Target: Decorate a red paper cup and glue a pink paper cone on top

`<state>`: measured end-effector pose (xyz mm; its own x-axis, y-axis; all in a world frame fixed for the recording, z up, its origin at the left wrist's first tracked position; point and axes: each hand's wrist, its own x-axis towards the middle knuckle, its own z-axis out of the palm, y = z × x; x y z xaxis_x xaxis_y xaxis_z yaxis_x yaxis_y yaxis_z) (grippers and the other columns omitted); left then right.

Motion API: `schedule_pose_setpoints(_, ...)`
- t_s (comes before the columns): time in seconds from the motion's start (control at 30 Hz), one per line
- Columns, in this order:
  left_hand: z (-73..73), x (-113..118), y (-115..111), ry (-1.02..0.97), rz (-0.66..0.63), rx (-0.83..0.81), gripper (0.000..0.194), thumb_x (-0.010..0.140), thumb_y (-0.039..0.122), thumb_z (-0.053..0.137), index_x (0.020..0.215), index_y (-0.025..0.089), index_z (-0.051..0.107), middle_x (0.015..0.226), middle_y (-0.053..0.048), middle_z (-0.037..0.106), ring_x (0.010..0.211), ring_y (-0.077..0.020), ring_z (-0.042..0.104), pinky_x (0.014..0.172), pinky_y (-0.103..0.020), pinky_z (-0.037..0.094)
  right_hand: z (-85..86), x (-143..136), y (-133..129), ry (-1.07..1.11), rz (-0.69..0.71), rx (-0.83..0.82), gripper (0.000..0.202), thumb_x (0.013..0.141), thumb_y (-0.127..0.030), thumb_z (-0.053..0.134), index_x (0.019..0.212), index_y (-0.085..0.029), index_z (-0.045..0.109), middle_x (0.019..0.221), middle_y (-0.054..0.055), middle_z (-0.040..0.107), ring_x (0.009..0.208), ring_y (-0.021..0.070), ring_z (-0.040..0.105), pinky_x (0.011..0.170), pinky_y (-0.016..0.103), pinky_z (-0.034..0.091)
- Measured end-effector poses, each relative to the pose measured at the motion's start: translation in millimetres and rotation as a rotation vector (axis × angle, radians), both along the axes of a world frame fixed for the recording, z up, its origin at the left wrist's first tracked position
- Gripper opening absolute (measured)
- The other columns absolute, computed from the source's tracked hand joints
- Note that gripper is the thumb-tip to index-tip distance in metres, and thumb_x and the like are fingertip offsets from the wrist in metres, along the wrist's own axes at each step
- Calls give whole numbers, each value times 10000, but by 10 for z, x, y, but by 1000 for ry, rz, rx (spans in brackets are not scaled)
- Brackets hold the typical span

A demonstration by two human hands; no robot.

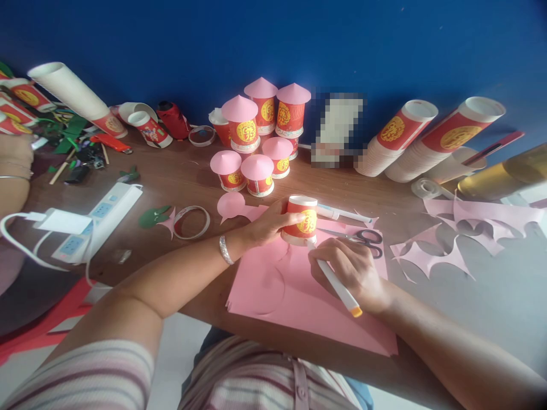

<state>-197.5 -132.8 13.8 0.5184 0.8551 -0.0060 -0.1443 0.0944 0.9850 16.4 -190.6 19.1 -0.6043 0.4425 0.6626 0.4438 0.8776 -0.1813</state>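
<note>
A short red-and-white paper cup [305, 223] with a yellow emblem sits over the upper part of a stack of pink paper sheets [299, 310] on the table [179, 171]. The left hand [271, 219] grips the cup from its left side, thumb across the front. The right hand [348, 270] pinches a white pen [342, 289] with an orange end; its tip is by the cup's lower rim, though the fingers make it hard to say whether it touches the paper. Just beyond the right hand, black-handled scissors [370, 241] lie on the sheets. A pink paper disc [231, 204] is near the sheets' upper left corner, and a white cut ring [192, 222] lies further left. Behind the cup stands a cluster of red cups [245, 132] under pink cone roofs. To the right are curved pink scraps [440, 259], a roll of tape [426, 188] and two leaning stacks of cups [391, 131]. Well to the left, a white power strip [106, 210] carries a plugged-in charger [68, 221]. A blue wall [256, 34] rises behind.
</note>
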Motion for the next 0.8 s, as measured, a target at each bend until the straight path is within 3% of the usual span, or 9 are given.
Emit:
schedule_pose_setpoints(0.23,40,7,-6,-2,-18,2,300,908,426,729,982,138,696,905,-67,669,851,-182,621,783,-305,539,-25,-8,-8,25,8,-5,268,913,23,579,989,-231,543,732,-44,613,570,109,541,527,250,430)
schedule_pose_setpoints(0.53,-45,-29,1,-14,3,-3,310,894,426,757,1054,165,713,1056,-102,730,1027,-260,684,934,-411,587,-100,-14,-36,80,133,82,202,916,-2,588,1005,-182,606,747,-12,615,628,129,567,600,277,570)
schedule_pose_setpoints(0.7,-85,-18,5,-70,40,-30,348,864,407,790,1106,164,729,1063,-109,741,1088,-289,684,962,-411,573,-102,-36,-29,103,116,71,211,900,11,600,964,-190,608,721,-46,592,594,114,554,846,356,678)
schedule_pose_setpoints(0.8,-99,-5,17,-121,60,-49,400,858,378,786,1192,168,716,1121,-109,736,1107,-274,672,952,-386,563,-79,-38,-27,97,102,44,218,910,5,597,960,-207,600,721,-60,592,577,109,547,905,404,686)
